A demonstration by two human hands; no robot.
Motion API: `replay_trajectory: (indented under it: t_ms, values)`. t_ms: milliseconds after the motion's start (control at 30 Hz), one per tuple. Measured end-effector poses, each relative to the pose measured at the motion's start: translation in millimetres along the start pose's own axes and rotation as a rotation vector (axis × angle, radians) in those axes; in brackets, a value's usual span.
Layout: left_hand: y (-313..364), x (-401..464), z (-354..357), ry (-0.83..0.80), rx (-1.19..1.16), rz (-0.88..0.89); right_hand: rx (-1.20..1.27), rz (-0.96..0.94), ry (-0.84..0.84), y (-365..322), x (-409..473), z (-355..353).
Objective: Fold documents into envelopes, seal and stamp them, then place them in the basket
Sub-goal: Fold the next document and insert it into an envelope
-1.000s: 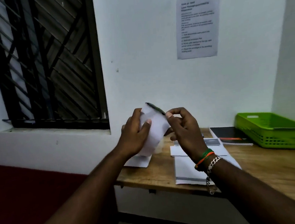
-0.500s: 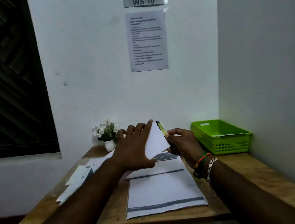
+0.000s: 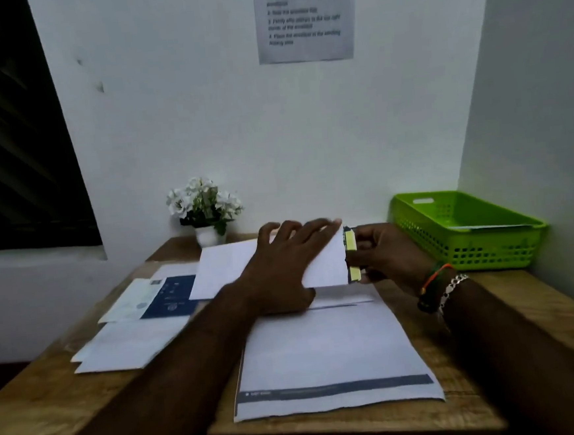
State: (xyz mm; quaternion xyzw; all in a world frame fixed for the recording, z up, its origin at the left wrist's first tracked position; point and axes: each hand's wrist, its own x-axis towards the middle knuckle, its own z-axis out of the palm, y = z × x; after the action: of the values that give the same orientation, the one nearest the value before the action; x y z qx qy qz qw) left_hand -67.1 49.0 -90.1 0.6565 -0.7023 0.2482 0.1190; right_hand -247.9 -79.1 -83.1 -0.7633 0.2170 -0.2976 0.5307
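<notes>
A white envelope (image 3: pixel 330 265) lies low over the wooden table (image 3: pixel 525 301), its right end showing a yellow strip along the flap. My left hand (image 3: pixel 282 265) lies flat on top of it with the fingers spread and straight. My right hand (image 3: pixel 384 254) pinches the yellow-edged flap end at the envelope's right side. A green plastic basket (image 3: pixel 467 251) stands at the table's back right, with a white envelope lying inside it.
A stack of white documents (image 3: pixel 331 361) with a dark band lies in front of me. More papers and a blue booklet (image 3: pixel 171 296) are spread on the left. A small white flower pot (image 3: pixel 208 235) stands at the back wall. A printed notice hangs above.
My view swung from the window side to face the table. Both hands brought the envelope down from chest height to just over the table, and the left hand flattened onto it.
</notes>
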Motion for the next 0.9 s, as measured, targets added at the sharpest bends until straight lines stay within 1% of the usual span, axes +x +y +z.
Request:
replay_trajectory:
  t_ms: [167, 333, 400, 500, 633, 800, 833, 867, 900]
  values:
    - [-8.0, -4.5, 0.4, 0.063, -0.03, -0.121, 0.027, -0.11, 0.101, -2.6, 1.0, 0.1]
    - [-8.2, -9.5, -4.9, 0.128, 0.036, -0.101, -0.037, -0.111, 0.192, 6.8, 4.3, 4.8]
    - [-8.7, -11.0, -5.2, 0.101, 0.07, -0.119, -0.011, -0.113, 0.179, 9.3, 4.9, 5.0]
    - [-13.6, -12.8, -2.4, 0.038, 0.073, -0.165, 0.127, -0.106, 0.179, 9.3, 4.7, 0.5]
    - [-18.8, -11.9, 0.1, 0.072, 0.072, -0.147, 0.084, -0.1, 0.208, 13.2, 5.6, -3.5]
    - [-21.3, -14.3, 3.5, -0.028, 0.042, -0.164, 0.109, -0.037, 0.179, 14.8, 7.3, -4.0]
    - [-23.2, -14.4, 3.5, -0.044, 0.035, -0.166, 0.075, -0.021, 0.193, 17.3, 9.4, -4.3]
    - [-25.4, -14.3, 2.9, -0.057, 0.026, -0.173, -0.035, -0.022, 0.227, 20.7, 11.7, -5.7]
    - [-27.8, -14.5, 1.8, -0.067, 0.014, -0.184, -0.228, -0.048, 0.257, 27.5, 15.9, -9.8]
